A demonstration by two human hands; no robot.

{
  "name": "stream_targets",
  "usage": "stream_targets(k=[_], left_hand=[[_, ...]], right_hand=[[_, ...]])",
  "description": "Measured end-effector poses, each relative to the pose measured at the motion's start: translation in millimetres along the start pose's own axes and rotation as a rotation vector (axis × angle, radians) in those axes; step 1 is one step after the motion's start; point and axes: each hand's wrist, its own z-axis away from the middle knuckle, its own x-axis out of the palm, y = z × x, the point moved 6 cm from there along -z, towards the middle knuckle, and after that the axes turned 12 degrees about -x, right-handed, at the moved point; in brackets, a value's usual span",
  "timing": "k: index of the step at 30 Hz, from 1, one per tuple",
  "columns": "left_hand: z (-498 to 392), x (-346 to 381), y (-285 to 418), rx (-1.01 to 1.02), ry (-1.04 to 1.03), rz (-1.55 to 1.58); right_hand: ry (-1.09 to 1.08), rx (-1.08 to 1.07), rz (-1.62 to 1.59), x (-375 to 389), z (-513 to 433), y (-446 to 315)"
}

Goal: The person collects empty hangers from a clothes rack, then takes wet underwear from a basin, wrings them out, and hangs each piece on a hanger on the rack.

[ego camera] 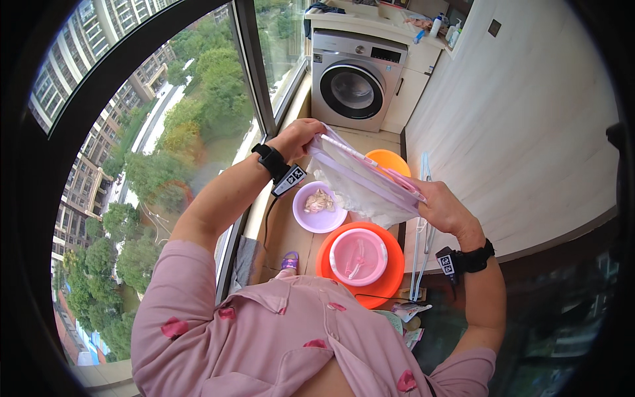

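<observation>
A sheer white cloth with lavender trim (357, 183) is stretched between my two hands, above the floor basins. Along its top edge lies a pink-and-white plastic clothes hanger (379, 166), partly covered by the fabric. My left hand (300, 138) grips the upper left corner of the cloth; whether it also holds the hanger is unclear. At the lower right, my right hand (446, 208) closes around the other end of the trim and hanger. Beneath the cloth, a lavender basin (302, 221) contains crumpled pale fabric (318, 201).
A pink basin (333, 253) holding pink hangers (356, 263) sits inside an orange-red basin (392, 278). An orange basin (389, 159) stands farther off, before a washing machine (322, 94). Blue hangers (425, 248) are by the right wall. Windows (263, 74) line the left.
</observation>
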Motion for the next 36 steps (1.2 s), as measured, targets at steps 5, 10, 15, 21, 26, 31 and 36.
stream_targets(k=[5,10,15,21,26,31,36], left_hand=[[4.1,14.2,0.6,0.019,0.009,-0.204],[30.3,58.9,14.5,0.116,0.009,-0.584],[66.0,96.7,24.1,0.146,-0.183,-0.826],[94.3,104.2,42.0,0.724,0.011,-1.392],[99.8,119.4,35.6,1.036,-0.023,-1.425],[91.9,116.0,47.1,1.052,-0.039,-1.246],[85.5,85.1,72.9,0.852,-0.007,-1.082]], right_hand=[[-0.131,0.094,0.220,2.5,3.2,30.1],[-0.177,0.115,0.225,4.9,-2.3,64.2],[-0.150,0.168,0.049,4.1,1.9,81.5],[-0.120,0.227,-0.156,2.7,13.2,87.2],[-0.076,0.222,-0.323,1.5,15.5,90.1],[-0.002,0.154,-0.148,-8.8,29.0,102.0],[0.289,0.350,-0.256,-16.2,61.6,132.8]])
